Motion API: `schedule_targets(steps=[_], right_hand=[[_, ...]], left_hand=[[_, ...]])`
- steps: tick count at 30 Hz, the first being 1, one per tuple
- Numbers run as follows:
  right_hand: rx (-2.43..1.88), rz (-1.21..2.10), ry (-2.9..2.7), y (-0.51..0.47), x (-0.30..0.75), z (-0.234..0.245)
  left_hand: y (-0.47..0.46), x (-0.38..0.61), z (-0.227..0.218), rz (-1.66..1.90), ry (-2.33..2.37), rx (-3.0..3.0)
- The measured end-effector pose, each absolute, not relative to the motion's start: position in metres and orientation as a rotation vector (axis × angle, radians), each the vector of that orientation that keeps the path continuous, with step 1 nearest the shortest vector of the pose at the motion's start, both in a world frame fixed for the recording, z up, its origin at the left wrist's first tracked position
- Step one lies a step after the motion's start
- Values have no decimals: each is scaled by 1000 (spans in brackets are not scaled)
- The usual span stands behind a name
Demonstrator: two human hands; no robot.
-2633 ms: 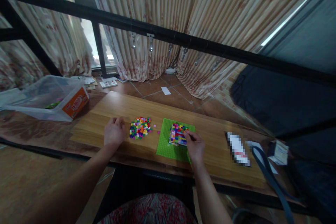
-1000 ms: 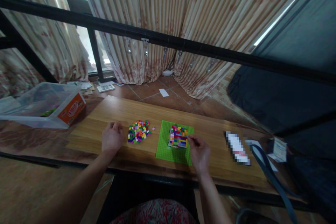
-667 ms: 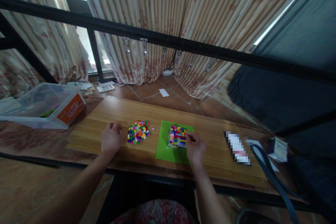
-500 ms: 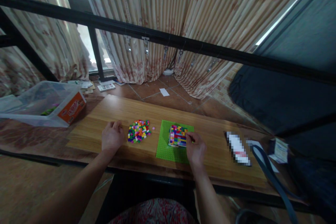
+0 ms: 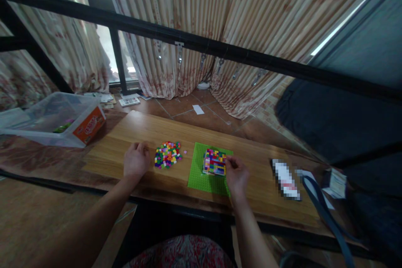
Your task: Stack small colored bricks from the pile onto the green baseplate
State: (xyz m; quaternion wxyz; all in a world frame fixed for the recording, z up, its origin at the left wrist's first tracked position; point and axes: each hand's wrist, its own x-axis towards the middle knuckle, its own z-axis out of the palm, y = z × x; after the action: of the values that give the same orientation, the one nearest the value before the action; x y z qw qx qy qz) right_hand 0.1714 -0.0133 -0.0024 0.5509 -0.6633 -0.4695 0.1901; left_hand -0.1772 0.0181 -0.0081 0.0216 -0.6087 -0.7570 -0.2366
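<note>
A green baseplate (image 5: pixel 197 178) lies on the wooden table top (image 5: pixel 138 127). On it stands a block of small bricks in many colours (image 5: pixel 214 162). My right hand (image 5: pixel 236 176) rests at the block's right edge, its fingertips pinched against the bricks; whatever is in the pinch is too small to name. A loose pile of small coloured bricks (image 5: pixel 167 154) lies left of the plate. My left hand (image 5: pixel 136 161) rests on the table just left of that pile, fingers loosely curled, nothing visible in it.
A clear plastic bin with an orange label (image 5: pixel 59 120) stands at the far left. A blurred flat object (image 5: pixel 285 179), papers and a dark strap (image 5: pixel 323 211) lie at the right end. A black rail (image 5: pixel 201 46) and curtains run behind.
The view shifted a little. My right hand stays at the right edge of the brick block, with small moves of its fingers. My left hand has kept still beside the pile.
</note>
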Motion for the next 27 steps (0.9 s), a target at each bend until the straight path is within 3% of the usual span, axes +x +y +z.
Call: schedule_targets(steps=[19,27], right_hand=[[-1771,289,-1153,-16,168,11],[-1646,452,-963,-7,165,0]], left_hand=[[18,-177,-8,-731,-2355,-1895],[19,-178,-11,-730,-2323,-1891]])
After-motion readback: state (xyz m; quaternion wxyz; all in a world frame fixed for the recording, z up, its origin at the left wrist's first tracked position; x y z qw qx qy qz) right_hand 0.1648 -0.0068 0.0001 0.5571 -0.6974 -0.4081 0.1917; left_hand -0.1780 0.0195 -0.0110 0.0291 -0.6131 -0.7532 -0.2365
